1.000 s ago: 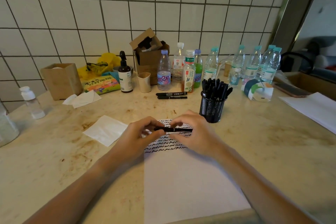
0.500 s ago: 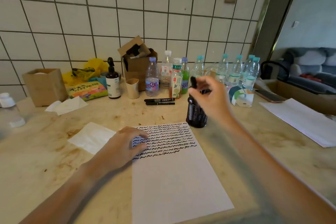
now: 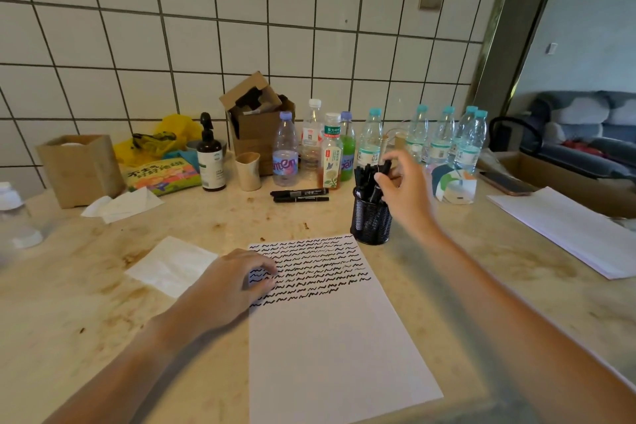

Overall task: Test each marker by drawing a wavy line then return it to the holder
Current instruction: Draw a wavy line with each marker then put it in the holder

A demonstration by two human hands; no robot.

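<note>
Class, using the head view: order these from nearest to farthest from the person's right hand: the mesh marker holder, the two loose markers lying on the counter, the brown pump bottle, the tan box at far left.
From the right hand:
1. Mesh marker holder, right beneath it.
2. Loose markers, lying to its left.
3. Brown pump bottle, further left, near the wall.
4. Tan box, far left.

Left hand [image 3: 230, 286]: bare, no rings or glove.
Right hand [image 3: 406, 189]: bare, no rings.
Forearms: both bare, no sleeves or watch showing.
</note>
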